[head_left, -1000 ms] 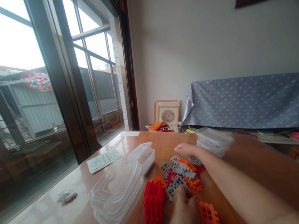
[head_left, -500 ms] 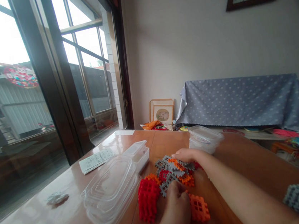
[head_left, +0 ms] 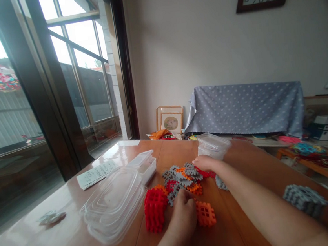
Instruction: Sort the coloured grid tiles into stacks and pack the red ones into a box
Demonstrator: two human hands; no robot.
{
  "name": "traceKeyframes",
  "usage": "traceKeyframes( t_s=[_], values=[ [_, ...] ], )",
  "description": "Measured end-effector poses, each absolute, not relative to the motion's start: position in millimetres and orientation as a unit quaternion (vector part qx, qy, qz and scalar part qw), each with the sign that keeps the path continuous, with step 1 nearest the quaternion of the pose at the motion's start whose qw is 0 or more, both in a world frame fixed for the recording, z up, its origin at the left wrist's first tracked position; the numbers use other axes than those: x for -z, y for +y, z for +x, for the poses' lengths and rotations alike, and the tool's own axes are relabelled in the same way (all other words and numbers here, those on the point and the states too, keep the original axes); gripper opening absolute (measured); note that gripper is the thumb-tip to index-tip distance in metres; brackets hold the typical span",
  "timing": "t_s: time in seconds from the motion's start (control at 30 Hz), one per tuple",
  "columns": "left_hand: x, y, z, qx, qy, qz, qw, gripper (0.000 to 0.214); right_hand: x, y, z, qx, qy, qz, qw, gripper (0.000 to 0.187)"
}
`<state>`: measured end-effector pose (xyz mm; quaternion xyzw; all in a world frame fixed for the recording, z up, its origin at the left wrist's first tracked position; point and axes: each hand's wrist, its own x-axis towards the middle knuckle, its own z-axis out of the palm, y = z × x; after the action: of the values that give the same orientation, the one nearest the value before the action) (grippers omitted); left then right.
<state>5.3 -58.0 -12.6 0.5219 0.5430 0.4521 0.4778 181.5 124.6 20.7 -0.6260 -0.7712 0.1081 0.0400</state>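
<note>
My left hand point(head_left: 183, 211) is low over the table with its fingers curled together; what they hold, if anything, is hidden. Right beside it stands an orange stack of square lattice building pieces point(head_left: 206, 213). A red stack of the same pieces point(head_left: 155, 211) is to its left. Beyond it lies a loose pile of grey, orange and red pieces point(head_left: 183, 178). My right hand point(head_left: 206, 162) reaches to the far right side of this pile, close to a grey piece point(head_left: 191, 169) and some red pieces point(head_left: 205, 173). Its fingertips are mostly hidden.
Clear plastic lids point(head_left: 114, 203) and an open clear box point(head_left: 148, 166) lie left of the pile. Another clear container point(head_left: 213, 145) is behind my right hand. Grey pieces are stacked point(head_left: 304, 199) at the right. A paper sheet point(head_left: 95, 175) and a small plastic bag point(head_left: 51, 217) lie at left.
The view has turned slightly to the right. My right hand has shifted off the grey pieces toward the red ones at the pile's right side. My left hand stays beside the orange stack.
</note>
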Motion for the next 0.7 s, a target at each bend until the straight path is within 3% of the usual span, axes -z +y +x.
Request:
traceKeyframes(
  t_s=[0.3,0.5,0.7],
  values=[
    [13,-56,4,-0.464,0.532,0.504,0.498,0.013,-4,47,190,-0.123,-0.757,-0.616,0.182,0.032],
    [20,-52,5,-0.470,0.533,0.500,0.495,0.011,36,4,203,-0.171,-0.713,-0.644,0.220,0.016],
    [25,-47,4,-0.489,0.533,0.488,0.488,0.011,44,6,190,-0.180,-0.727,-0.615,0.249,0.035]
  ],
)
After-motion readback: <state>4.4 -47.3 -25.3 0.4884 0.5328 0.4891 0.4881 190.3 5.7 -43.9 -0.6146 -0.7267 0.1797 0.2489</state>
